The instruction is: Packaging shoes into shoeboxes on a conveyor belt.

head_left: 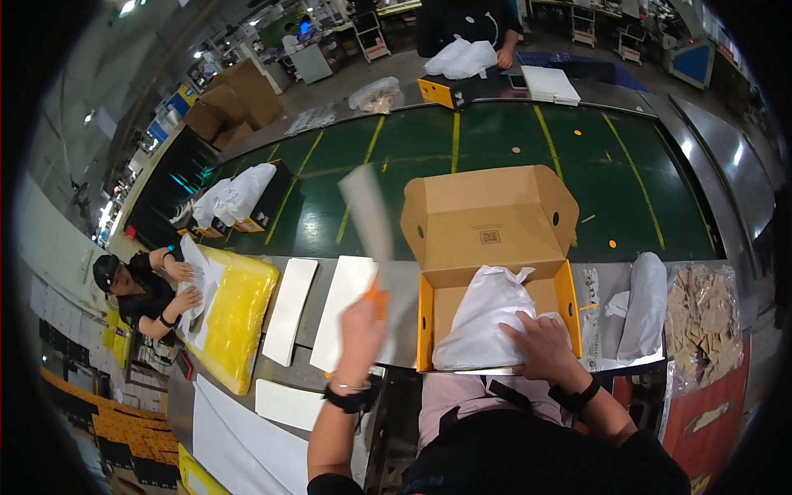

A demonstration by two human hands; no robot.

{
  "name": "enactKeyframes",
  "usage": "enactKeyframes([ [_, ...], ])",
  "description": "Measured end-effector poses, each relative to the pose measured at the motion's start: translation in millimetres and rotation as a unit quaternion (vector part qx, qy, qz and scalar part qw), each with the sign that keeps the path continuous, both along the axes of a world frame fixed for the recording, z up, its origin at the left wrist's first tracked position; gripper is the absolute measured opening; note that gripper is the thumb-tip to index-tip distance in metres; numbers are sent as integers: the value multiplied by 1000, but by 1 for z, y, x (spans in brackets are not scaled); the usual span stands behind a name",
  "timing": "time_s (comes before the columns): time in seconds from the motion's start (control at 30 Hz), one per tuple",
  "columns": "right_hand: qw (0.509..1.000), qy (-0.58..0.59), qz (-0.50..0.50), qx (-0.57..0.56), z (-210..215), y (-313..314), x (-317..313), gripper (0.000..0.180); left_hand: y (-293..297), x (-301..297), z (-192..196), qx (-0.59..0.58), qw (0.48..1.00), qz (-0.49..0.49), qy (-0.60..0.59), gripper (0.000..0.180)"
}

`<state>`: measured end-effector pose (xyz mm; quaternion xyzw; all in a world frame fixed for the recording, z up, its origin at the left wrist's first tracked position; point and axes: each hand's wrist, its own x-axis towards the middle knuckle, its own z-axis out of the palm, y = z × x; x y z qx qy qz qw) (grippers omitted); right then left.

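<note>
surface: grey bench | on it: open cardboard box, white sheets, yellow pad

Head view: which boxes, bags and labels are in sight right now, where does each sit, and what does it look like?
Open carton: centre, brown lid up, yellow inner walls, small square printed label on the lid.
White bag: inside the carton, under the right hand.
Grey sheet: blurred, raised by the left hand.
Clear bag of brown pieces: far right.
Yellow box: left, before a co-worker.
</note>
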<state>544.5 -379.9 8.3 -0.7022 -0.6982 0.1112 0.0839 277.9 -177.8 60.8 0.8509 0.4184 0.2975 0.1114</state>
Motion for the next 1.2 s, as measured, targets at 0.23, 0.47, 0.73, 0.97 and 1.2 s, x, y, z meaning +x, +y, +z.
enactKeyframes([
  [0.23,979,167,43,106,6,-37,46,71,-55,100,-76,-44,924,-294,241,18],
  [0.47,942,45,-327,67,-16,-153,192,89,-45,111,-51,-30,933,-303,194,14],
  [0.73,906,117,-373,160,-120,-168,264,97,-31,125,-62,-67,910,-292,288,16],
  [0.97,844,244,-458,135,-116,-172,295,83,-28,123,-86,-85,903,-274,319,20],
  [1.2,820,389,-306,286,-46,-182,212,60,-33,138,-8,-191,907,-332,174,90],
])
